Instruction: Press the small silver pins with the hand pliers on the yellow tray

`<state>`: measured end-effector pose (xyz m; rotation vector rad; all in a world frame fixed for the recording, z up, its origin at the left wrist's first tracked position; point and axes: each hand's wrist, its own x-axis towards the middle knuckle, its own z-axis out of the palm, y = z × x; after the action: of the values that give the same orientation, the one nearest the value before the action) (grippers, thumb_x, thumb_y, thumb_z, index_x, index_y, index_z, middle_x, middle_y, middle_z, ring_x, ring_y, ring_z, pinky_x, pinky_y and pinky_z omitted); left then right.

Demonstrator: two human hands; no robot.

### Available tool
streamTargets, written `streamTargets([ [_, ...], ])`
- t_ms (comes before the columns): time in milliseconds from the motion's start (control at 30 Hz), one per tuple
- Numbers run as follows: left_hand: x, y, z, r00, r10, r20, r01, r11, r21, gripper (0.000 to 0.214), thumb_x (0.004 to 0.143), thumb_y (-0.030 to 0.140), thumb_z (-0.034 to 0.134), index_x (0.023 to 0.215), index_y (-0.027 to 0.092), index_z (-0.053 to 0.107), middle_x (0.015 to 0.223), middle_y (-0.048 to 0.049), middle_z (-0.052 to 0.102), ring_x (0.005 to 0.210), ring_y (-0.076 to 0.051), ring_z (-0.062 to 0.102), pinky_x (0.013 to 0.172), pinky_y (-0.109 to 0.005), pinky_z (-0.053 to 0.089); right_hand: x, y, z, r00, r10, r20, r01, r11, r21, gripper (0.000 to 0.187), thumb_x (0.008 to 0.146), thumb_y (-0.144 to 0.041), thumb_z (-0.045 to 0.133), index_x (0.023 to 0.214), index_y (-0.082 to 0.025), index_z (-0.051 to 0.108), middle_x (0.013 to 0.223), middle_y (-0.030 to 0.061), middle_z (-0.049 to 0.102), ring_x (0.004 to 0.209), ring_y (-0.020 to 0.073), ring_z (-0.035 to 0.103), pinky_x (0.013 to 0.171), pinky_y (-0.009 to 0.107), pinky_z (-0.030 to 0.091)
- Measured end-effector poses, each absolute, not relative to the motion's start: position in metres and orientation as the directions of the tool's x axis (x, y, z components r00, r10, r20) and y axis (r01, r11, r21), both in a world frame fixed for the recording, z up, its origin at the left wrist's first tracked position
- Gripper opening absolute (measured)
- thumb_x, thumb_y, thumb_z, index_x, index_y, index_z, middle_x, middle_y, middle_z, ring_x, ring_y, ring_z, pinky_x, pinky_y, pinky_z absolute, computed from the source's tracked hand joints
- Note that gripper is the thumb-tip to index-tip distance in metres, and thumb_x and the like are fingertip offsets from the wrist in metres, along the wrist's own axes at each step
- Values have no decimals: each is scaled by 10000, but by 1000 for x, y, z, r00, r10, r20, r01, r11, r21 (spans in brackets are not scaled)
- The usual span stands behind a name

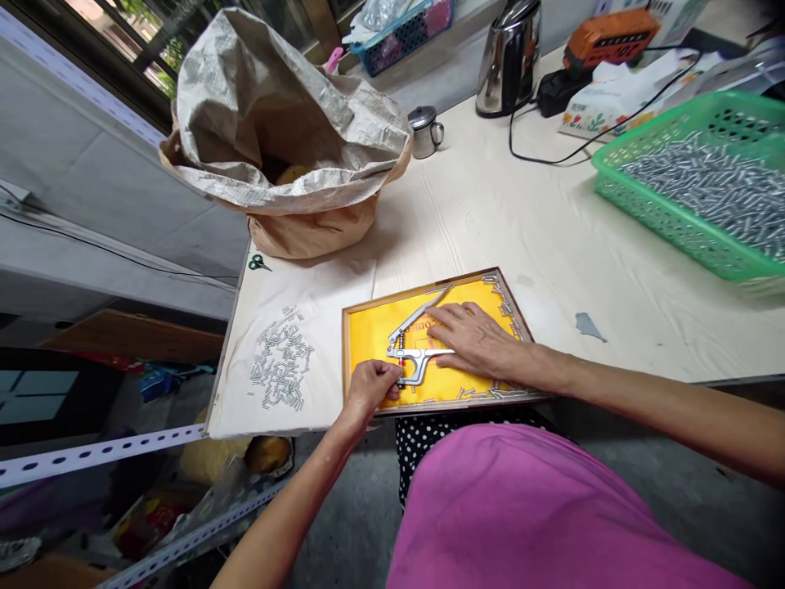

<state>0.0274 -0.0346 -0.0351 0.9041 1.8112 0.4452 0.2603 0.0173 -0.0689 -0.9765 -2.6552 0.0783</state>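
Observation:
A wooden-framed tray [349, 360] with a yellow lining lies at the near edge of the table. On it rests a silver plier-like hand tool [412, 339] with its handles spread. My right hand [475, 335] lies over the tool's handles, fingers stretched out flat. My left hand [370, 386] is pinched at the tool's jaw end, fingers closed on something too small to name. Small metal pins [506, 307] line the tray's right and near edges.
A pile of small metal pins [280, 368] lies on white cloth left of the tray. A big open sack [288, 131] stands behind. A green basket [675, 221] full of metal pieces sits at the right. Kettle [509, 57], cup [424, 131], cable [570, 151] and scissors [258, 263] are farther off.

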Motion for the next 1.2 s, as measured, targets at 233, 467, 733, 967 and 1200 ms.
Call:
streamTargets([
  [233,25,-41,-43,-207,793,-573,371,606,704,182,756,262,743,672,117,670,487,22,612,430,-93,579,484,-197,504,262,49,-55,-770,617,164,601,787,-139,837,665,-671,750,1292,-166,522,1287,169,567,1196,379,454,971,549,345],
  [467,27,-40,-41,-217,789,-574,346,612,711,164,737,247,743,676,114,670,495,22,609,434,-91,567,483,-205,511,259,49,-55,-773,615,155,601,789,-130,746,721,-636,712,1262,-151,545,1106,135,610,1026,322,489,900,484,317],
  [733,26,-42,-42,-219,773,-596,412,627,662,200,806,295,688,712,119,678,516,14,595,451,-106,574,531,-235,523,263,45,-57,-777,614,138,586,786,-197,630,825,-562,664,1293,-165,521,1116,126,597,1006,295,481,907,459,263],
  [967,46,-54,-28,28,997,66,895,-54,443,400,846,328,681,1203,161,610,1204,-143,618,1132,-282,607,980,-458,515,262,36,-58,-780,600,177,555,795,-246,442,910,-425,605,1248,-157,512,1089,107,597,988,269,474,892,420,264],
  [1200,72,-13,-31,411,909,-65,885,-381,268,621,797,316,745,1331,161,466,1267,-151,591,1182,-301,551,996,-485,492,259,22,-51,-771,608,192,558,789,-257,511,888,-433,618,1263,-111,488,1111,140,608,997,275,481,880,416,301],
])
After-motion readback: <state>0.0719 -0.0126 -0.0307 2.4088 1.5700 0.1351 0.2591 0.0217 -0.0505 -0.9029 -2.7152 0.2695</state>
